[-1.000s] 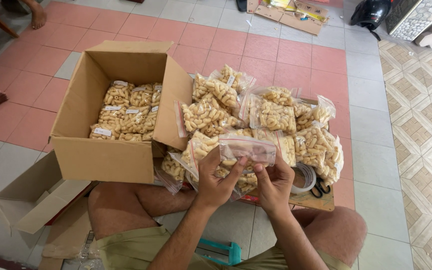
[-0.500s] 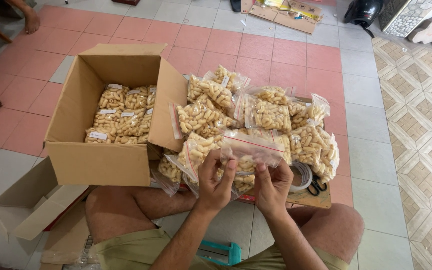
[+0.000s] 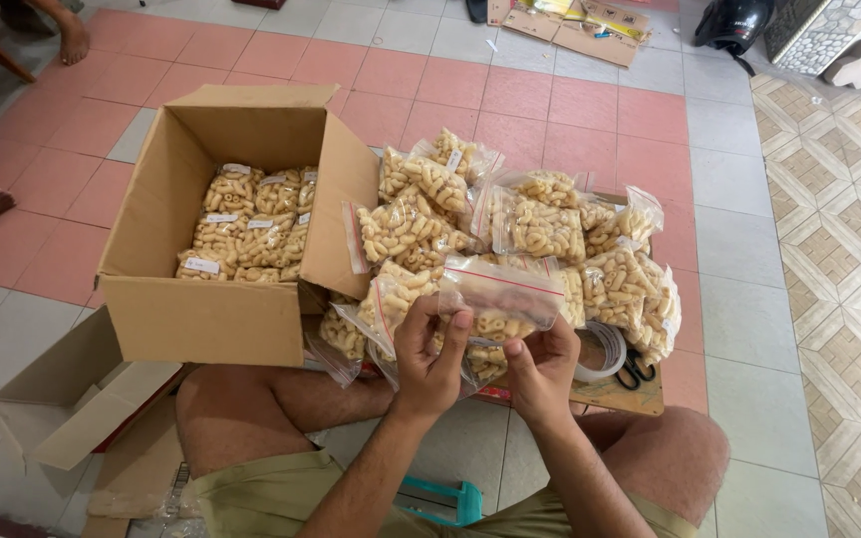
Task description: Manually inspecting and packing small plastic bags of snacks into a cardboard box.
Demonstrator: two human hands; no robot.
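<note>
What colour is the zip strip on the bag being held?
Red, across the clear bag near its top, seen in the head view.

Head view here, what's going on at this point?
A person sits on the tiled floor and holds a clear zip bag of pale snack pieces with both hands: the left hand and right hand grip it near its top edge. Behind it lies a pile of filled bags on a low board. To the left stands an open cardboard box with similar bags packed inside. A tape roll and scissors lie by the pile.
</note>
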